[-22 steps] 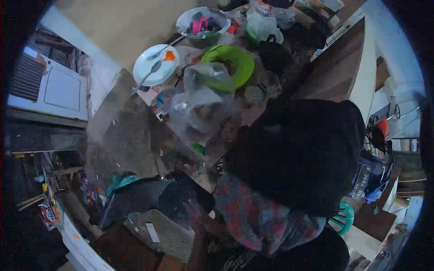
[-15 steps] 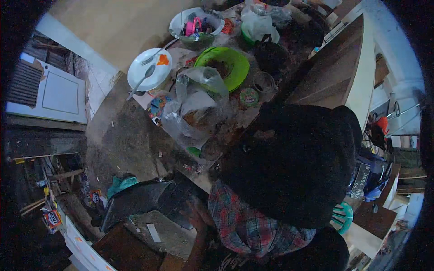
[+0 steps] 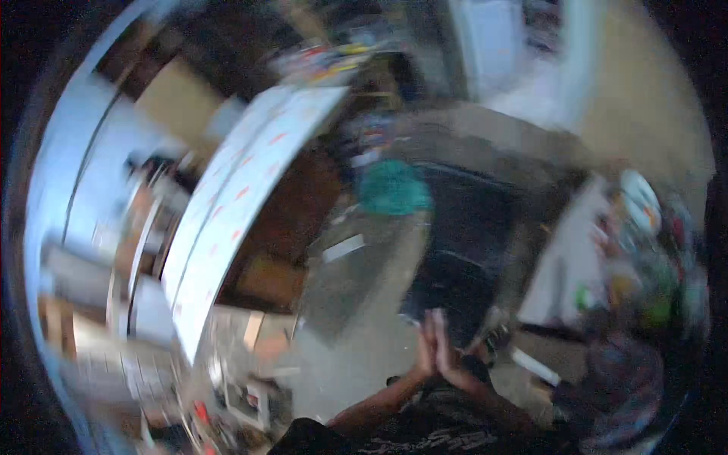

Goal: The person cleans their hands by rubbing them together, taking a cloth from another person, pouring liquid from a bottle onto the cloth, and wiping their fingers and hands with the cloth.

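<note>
My left hand (image 3: 427,346) and my right hand (image 3: 444,347) are pressed palm to palm in front of my black shirt. Their fingers are stretched out and point away from me, with nothing visible between them. Just beyond the fingertips lies a long, dark, flat-topped surface (image 3: 466,227), perhaps a bench seat. A teal cloth or bag (image 3: 394,187) rests at its far left end. Motion blur hides the finer detail.
A person in a plaid shirt (image 3: 622,379) is close at my right. Beyond them, a cluttered table (image 3: 565,265) bears a white plate (image 3: 641,201). A long white panel with orange marks (image 3: 254,171) stands at left, beside a brown board (image 3: 292,205). A pale strip (image 3: 343,248) lies nearby.
My view has swung to the left, so the table and the person in plaid now appear at the right edge. Both my hands show, palms together; before, only one blurred hand was visible.
</note>
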The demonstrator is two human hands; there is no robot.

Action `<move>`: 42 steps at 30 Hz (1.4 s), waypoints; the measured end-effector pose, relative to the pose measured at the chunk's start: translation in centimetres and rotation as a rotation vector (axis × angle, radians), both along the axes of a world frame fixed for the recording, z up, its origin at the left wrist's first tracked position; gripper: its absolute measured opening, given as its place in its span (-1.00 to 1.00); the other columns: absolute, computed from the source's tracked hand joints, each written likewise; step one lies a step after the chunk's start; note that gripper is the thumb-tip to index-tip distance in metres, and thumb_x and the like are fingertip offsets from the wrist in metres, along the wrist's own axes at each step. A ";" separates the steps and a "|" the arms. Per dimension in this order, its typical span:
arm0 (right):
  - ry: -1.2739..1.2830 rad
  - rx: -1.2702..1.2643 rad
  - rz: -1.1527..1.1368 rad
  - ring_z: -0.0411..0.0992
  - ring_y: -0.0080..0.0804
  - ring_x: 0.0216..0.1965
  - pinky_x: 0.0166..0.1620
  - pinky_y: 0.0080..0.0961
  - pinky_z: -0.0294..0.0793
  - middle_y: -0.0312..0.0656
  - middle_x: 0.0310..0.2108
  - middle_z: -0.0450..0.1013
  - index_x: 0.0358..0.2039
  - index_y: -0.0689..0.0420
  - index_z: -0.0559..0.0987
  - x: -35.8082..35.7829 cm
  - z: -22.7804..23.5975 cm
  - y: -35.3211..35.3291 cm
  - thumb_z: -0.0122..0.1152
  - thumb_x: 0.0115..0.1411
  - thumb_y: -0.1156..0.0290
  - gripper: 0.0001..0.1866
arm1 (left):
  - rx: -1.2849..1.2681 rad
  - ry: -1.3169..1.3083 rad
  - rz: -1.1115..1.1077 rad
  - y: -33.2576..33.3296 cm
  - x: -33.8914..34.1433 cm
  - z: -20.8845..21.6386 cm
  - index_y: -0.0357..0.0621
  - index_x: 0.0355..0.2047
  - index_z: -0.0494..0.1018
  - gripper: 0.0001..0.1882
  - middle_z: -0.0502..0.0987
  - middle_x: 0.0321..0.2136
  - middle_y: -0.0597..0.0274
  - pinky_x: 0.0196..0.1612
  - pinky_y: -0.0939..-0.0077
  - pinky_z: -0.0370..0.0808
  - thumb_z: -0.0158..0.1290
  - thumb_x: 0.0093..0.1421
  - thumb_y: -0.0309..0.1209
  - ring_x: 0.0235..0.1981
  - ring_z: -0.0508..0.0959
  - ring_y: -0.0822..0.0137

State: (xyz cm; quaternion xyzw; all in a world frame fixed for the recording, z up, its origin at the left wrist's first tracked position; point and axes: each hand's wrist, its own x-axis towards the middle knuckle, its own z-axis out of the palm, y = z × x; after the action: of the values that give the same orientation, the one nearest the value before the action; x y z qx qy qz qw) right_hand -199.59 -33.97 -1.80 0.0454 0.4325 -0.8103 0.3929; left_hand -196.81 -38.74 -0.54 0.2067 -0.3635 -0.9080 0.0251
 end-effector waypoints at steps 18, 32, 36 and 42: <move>0.249 -0.379 1.472 -0.27 -0.17 0.39 0.36 -0.25 -0.34 0.01 0.37 -0.22 0.34 0.19 -0.15 53.7 13.1 -41.2 -0.48 0.24 -0.30 -0.09 | -0.599 0.237 1.567 -20.2 51.8 15.8 -0.02 0.35 -0.43 0.06 -0.31 0.37 0.13 0.34 0.04 -0.37 -0.45 0.08 0.43 0.37 -0.15 0.11; -0.527 -0.372 1.672 -0.10 -0.15 0.36 0.33 -0.14 -0.23 -0.04 0.36 -0.08 0.36 0.06 -0.09 76.8 11.9 -57.3 -0.57 0.17 -0.43 -0.04 | -1.167 -0.614 1.282 -41.3 77.6 9.3 -0.24 0.34 -0.27 0.01 -0.05 0.31 -0.18 0.34 0.19 -0.26 -0.57 0.16 0.36 0.36 -0.10 -0.03; -0.241 -0.205 1.710 -0.16 -0.29 0.38 0.36 -0.36 -0.28 -0.08 0.37 -0.13 0.35 0.16 -0.11 80.2 10.6 -56.7 -0.62 0.20 -0.39 -0.04 | -1.157 -0.672 1.316 -49.5 86.0 8.5 -0.23 0.34 -0.29 -0.03 -0.20 0.35 -0.07 0.34 0.19 -0.34 -0.70 0.19 0.33 0.38 -0.26 0.05; -0.207 -0.040 1.966 0.14 -0.20 0.26 0.23 -0.21 0.16 0.03 0.28 0.07 0.30 0.16 0.07 86.3 7.6 -64.2 -0.28 0.31 -0.14 -0.26 | -0.010 -0.875 1.726 -44.0 99.3 -11.1 -0.16 0.35 -0.31 -0.17 -0.25 0.37 0.07 0.34 0.21 -0.22 -0.56 0.28 0.18 0.36 -0.15 0.10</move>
State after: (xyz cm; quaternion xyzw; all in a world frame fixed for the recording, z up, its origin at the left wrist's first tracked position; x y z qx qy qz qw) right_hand -113.27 -98.21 5.78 -0.2700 0.2275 -0.1224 0.9275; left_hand -97.54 -82.79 -11.65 0.7224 -0.0676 -0.4183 0.5465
